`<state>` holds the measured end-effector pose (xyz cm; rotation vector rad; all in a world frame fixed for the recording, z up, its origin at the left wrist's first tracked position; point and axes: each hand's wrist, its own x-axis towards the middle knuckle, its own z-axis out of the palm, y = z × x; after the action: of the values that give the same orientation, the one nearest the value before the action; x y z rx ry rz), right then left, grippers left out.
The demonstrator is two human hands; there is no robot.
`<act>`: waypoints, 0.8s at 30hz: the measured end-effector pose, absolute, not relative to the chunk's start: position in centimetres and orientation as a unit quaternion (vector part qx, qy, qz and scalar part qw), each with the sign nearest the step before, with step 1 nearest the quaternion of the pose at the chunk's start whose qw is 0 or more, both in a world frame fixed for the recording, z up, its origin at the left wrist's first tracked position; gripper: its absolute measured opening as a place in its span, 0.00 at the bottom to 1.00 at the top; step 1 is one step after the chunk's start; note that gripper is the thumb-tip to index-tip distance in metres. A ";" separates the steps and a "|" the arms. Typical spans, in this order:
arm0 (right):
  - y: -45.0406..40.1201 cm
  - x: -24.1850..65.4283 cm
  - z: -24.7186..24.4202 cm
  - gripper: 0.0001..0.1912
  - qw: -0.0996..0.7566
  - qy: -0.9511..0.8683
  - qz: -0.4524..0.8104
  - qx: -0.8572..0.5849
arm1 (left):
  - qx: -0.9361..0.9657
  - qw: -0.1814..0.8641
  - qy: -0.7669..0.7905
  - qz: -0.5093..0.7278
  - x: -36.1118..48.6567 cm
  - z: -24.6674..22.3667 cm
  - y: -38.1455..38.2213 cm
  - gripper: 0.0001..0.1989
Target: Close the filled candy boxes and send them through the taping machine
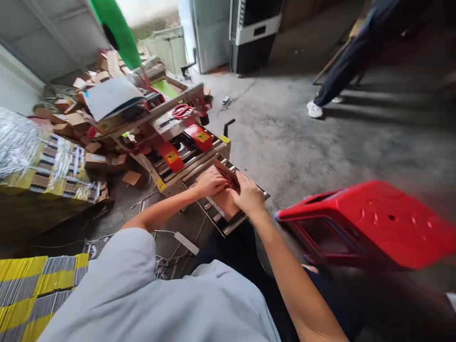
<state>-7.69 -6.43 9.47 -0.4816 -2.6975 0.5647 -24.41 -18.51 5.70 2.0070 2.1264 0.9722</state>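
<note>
A small brown cardboard box lies on the roller bed at the near end of a carton sealing machine. My left hand presses on the box's top at its far side. My right hand rests on the top beside it, fingers curled over the flaps. Both hands touch each other over the box. The machine has red guards with yellow labels and a red tape roll on top.
A red plastic stool lies tipped at my right. Stacks of yellow and grey flat cartons sit at the lower left, a wrapped pallet at the left, loose boxes behind the machine. Another person's legs stand at the far right.
</note>
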 end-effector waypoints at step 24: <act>-7.2 -5.7 7.8 0.24 0.276 -0.858 0.419 -0.113 | 0.479 -0.108 0.799 0.347 -16.5 5.1 -21.5 0.18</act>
<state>-5.66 -7.16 7.77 -0.3039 -2.3051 1.1252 -16.50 -21.53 5.11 1.6172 2.6992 1.1723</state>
